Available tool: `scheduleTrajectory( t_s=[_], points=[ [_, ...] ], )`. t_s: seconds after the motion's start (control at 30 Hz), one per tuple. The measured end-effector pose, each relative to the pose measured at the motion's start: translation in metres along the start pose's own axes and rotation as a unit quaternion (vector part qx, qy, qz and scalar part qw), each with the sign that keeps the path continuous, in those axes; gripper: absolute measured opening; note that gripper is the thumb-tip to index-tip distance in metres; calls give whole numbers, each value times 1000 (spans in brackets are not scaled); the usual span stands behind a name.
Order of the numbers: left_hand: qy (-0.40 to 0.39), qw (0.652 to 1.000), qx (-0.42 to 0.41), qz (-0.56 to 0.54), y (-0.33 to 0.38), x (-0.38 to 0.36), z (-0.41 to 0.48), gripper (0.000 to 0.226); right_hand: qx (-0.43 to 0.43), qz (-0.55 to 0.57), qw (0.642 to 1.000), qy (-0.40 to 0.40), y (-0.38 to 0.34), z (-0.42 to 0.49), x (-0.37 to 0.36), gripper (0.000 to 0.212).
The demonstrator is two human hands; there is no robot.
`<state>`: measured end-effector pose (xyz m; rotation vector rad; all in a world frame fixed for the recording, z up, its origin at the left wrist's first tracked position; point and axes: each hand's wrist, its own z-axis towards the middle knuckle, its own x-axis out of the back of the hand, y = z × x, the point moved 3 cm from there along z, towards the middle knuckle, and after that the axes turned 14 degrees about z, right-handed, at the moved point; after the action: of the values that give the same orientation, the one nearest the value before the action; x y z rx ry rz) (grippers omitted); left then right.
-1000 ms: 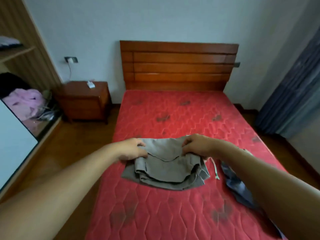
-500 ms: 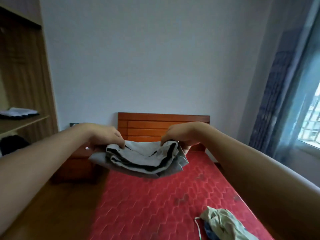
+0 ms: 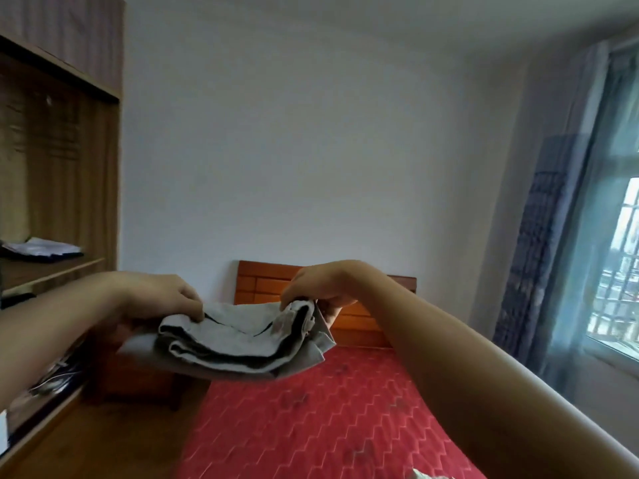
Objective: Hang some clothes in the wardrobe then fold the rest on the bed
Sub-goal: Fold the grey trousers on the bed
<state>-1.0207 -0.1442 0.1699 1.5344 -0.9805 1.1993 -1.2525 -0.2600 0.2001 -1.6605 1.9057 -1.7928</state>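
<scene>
While the head view looks across the room, the left hand [image 3: 166,300] and the right hand [image 3: 323,288] each pinch one end of the grey garment [image 3: 238,344], which is folded into layers and held in the air, clear of the bed [image 3: 328,430]. Folding of this piece looks done; setting it down is left. On a shelf of the wardrobe [image 3: 69,174] lie folded clothes [image 3: 41,248]; pale cloth [image 3: 427,475] at the bottom edge suggests more to fold.

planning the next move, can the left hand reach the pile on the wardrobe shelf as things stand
Probably not yet: the left hand grips the folded grey garment. The shelf pile itself sits open, unblocked.
</scene>
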Motion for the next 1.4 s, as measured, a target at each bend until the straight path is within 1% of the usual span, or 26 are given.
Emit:
scheduleTrajectory(
  t_s=[0.1,0.2,0.37,0.47,0.63,0.77,0.83,1.03,1.13,1.27,1.4],
  points=[
    [-10,999,37,-36,-58,6,-43,21,17,-5,1000,-23,-45,25,-47,33],
    [-19,994,89,-61,-137,12,-89,23,45,-23,998,-44,-98,53,-116,33],
    [12,983,163,-83,-287,21,-159,21,78,-28,994,-73,-198,98,-246,34],
    [25,975,193,-104,-366,25,-194,25,96,-19,991,-92,-251,123,-314,31],
    [44,964,219,-146,-459,30,-220,9,118,-13,986,-120,-309,155,-383,29],
    [48,963,213,-158,-499,30,-212,29,112,-13,985,-133,-331,182,-403,31],
    [46,962,212,-164,-516,31,-201,35,109,-12,985,-136,-339,198,-408,30],
    [35,965,207,-154,-561,39,-137,42,105,-4,987,-123,-351,273,-408,27],
    [29,969,201,-143,-582,44,-81,40,102,-9,988,-114,-354,327,-396,25],
    [17,973,189,-131,-606,49,12,59,102,-12,990,-95,-355,410,-366,26],
    [-3,973,182,-141,-629,52,113,66,88,-4,993,-79,-353,495,-331,23]
  ],
)
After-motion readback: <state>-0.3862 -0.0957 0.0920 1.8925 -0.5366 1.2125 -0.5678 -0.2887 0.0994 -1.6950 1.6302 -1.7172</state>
